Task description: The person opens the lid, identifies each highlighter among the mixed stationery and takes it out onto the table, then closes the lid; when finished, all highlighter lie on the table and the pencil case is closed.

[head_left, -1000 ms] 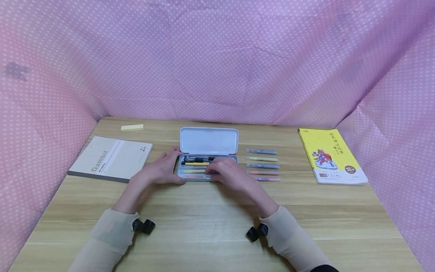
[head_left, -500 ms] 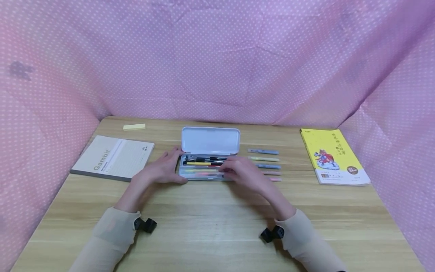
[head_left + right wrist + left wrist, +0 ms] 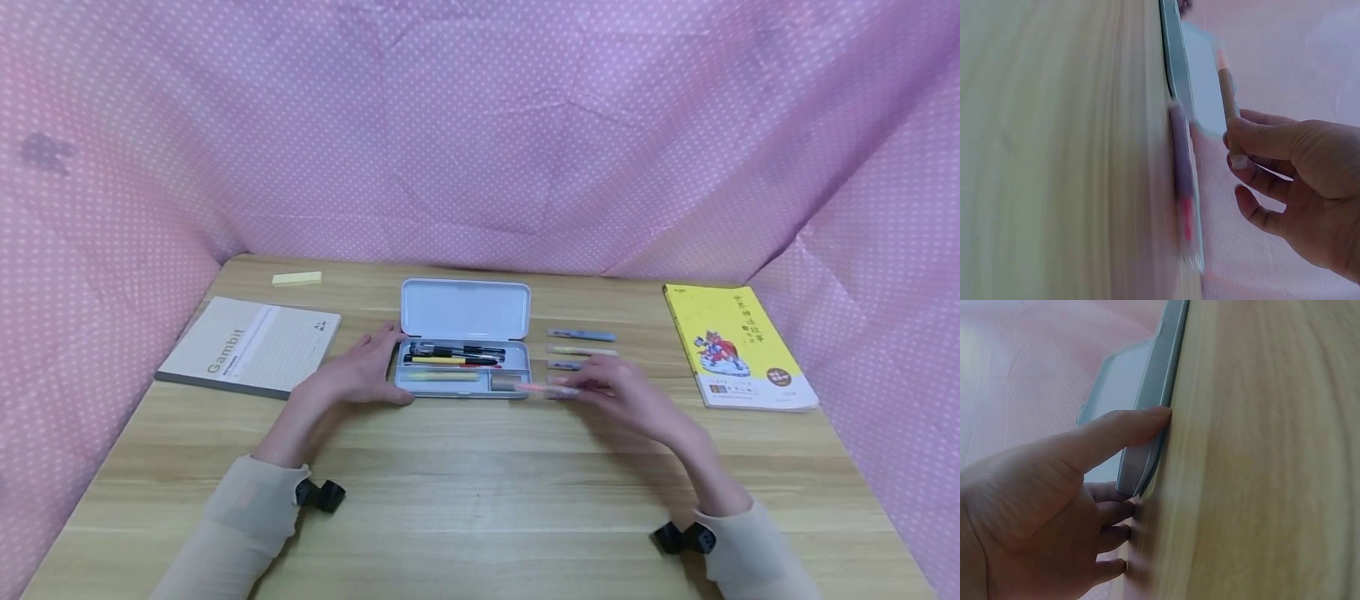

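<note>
A pencil case [image 3: 465,308] lies with its lid up in the middle of the table. My left hand [image 3: 360,372] holds its left end, the thumb against the front wall and the fingers around the end. To the right of the case, my right hand [image 3: 626,396] pinches a highlighter [image 3: 1229,97] with a tan body and a pinkish-orange tip between thumb and fingers. Dark pens and a yellow pen [image 3: 442,361] fill the back compartment. One pale yellow highlighter [image 3: 442,377] lies in the front compartment. Below the held one, a purple highlighter [image 3: 1182,150] rests on the table.
A blue highlighter [image 3: 585,335] and a yellow-green one [image 3: 585,351] lie in a column with others partly under my right hand. At left are a Gambit notebook [image 3: 251,346] and a pale yellow strip [image 3: 297,279]. A yellow book [image 3: 738,346] lies at right.
My right hand has lifted the pinkish highlighter out of the front compartment and carried it right, past the case's right end. The left hand stays at the case.
</note>
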A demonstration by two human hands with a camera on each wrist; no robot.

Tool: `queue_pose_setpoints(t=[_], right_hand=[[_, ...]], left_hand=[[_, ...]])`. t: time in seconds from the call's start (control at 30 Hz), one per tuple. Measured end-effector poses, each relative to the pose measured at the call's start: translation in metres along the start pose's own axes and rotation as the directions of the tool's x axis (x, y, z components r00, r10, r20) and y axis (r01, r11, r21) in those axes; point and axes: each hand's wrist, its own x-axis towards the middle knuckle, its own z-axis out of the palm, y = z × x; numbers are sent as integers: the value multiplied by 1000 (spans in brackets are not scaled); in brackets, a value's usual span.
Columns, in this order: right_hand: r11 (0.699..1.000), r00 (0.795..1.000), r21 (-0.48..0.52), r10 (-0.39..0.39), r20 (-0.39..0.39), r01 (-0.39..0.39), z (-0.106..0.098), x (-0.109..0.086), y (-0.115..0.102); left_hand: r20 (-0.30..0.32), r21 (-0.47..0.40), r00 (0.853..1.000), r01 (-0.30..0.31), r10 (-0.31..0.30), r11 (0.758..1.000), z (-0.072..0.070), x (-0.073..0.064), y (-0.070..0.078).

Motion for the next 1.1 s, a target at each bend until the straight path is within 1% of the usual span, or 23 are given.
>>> queue_pose_setpoints(t=[0.17, 0.3, 0.47, 0.63, 0.83, 0.97, 1.1], right_hand=[[997, 998, -61, 51, 21, -50, -10, -21, 12], [992, 996, -105, 68, 53, -63, -14, -28, 16], [987, 995, -152, 61, 80, -48, -14, -29, 16], [983, 993, -177, 63, 100, -45, -12, -29, 17], [981, 990, -186, 84, 115, -62, -11, -29, 18], [979, 986, -186, 110, 121, -86, -12, -29, 16], [979, 987, -188, 105, 118, -82, -12, -29, 15]], left_hand=[[4, 7, 1000, 2, -2, 1000, -1, 0, 0], [4, 8, 1000, 8, -8, 1000, -1, 0, -1], [-2, 6, 1000, -4, 4, 1000, 0, 0, -1], [-4, 7, 1000, -9, 9, 1000, 0, 0, -1], [1, 13, 1000, -2, 2, 1000, -1, 1, -1], [2, 15, 1000, -1, 1, 1000, 0, 1, -1], [2, 14, 1000, -6, 6, 1000, 0, 1, -2]])
